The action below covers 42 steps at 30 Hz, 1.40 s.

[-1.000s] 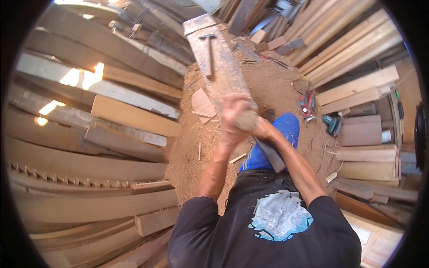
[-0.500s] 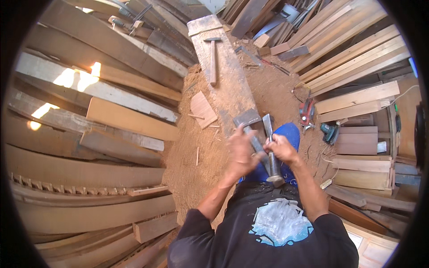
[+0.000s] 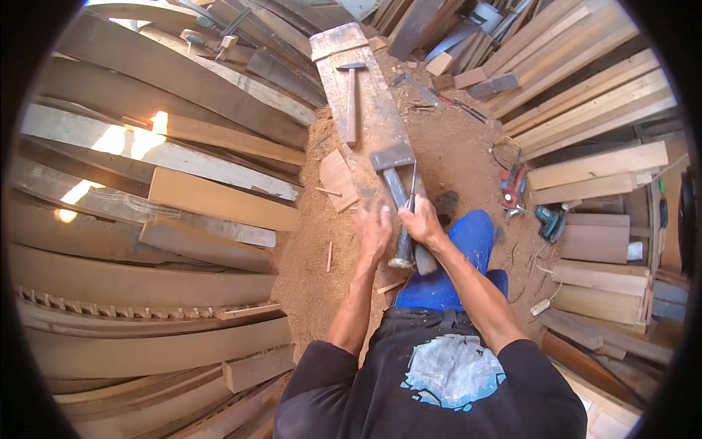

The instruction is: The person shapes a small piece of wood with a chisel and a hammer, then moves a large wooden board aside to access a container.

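My right hand (image 3: 420,221) is closed round a chisel (image 3: 402,254); its thin blade points away from me and its butt toward my lap. Beneath it lies a mallet (image 3: 393,156) with a dark block head on the long, dusty wooden bench (image 3: 387,110). The mallet's pale handle runs back toward me, partly hidden by the chisel and my right hand. Left of the mallet handle is my left hand (image 3: 374,224), smeared by motion, its fingers not clear. Farther up the bench rests a hammer (image 3: 352,108) with a wooden handle.
A flat wood piece (image 3: 338,181) lies on sawdust left of the bench. Long planks (image 3: 219,199) are stacked at left, with timber (image 3: 585,106) at right. A red power tool (image 3: 514,186) and a teal one (image 3: 550,222) sit on the right, near a cord.
The mallet and chisel have moved farther from me, the mallet head now over the bench. My left hand has come away from the mallet toward the left. My right hand still holds the chisel.
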Motion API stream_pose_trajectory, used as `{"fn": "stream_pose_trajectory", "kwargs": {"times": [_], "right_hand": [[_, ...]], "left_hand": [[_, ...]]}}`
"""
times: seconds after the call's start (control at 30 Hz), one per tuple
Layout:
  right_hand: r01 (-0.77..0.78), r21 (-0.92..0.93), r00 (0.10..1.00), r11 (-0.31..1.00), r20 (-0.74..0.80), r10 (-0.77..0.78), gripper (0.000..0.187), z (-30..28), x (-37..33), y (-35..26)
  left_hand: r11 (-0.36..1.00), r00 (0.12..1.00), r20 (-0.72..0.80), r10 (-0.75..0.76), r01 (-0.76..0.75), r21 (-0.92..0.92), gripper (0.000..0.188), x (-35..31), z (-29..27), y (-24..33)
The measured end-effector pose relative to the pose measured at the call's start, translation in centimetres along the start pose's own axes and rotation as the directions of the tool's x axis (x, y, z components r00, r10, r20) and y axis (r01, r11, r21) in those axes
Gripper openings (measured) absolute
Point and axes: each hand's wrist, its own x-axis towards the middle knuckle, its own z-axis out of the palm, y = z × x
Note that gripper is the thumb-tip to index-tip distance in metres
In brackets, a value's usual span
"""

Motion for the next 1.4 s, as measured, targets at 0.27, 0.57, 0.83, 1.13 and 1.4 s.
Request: {"fn": "stream_pose_trajectory", "kwargs": {"times": [0.27, 0.57, 0.83, 1.13, 1.4], "right_hand": [[-0.24, 0.462, 0.966, 0.854, 0.205, 0.161, 0.024, -4.0, 7.1, -1.3], [0.108, -0.079, 0.983, 0.991, 0.157, -0.094, 0.023, -6.9, 17.1, -2.6], [0.17, -0.299, 0.975, 0.939, 0.192, -0.116, 0.035, -4.0, 25.3, -3.6], [0.187, -0.299, 0.957, 0.936, 0.271, -0.104, 0.036, -1.9, 31.7, -4.2], [0.169, -0.384, 0.93, 0.908, 0.366, -0.019, 0.035, -2.4, 33.9, -4.3]], "left_hand": [[0.932, 0.877, -0.346, -0.334, 0.363, 0.021, 0.046, 2.2, 4.5, -5.8], [0.848, 0.851, -0.222, -0.476, 0.511, 0.143, 0.044, 3.6, 4.2, -4.8], [0.8, 0.764, -0.369, -0.529, 0.594, 0.083, 0.043, 3.5, 4.0, -3.8], [0.813, 0.765, -0.362, -0.532, 0.581, 0.034, 0.03, 3.2, 3.0, -3.3], [0.787, 0.744, -0.255, -0.617, 0.58, -0.212, 0.034, 3.6, 1.7, -2.8]]}}
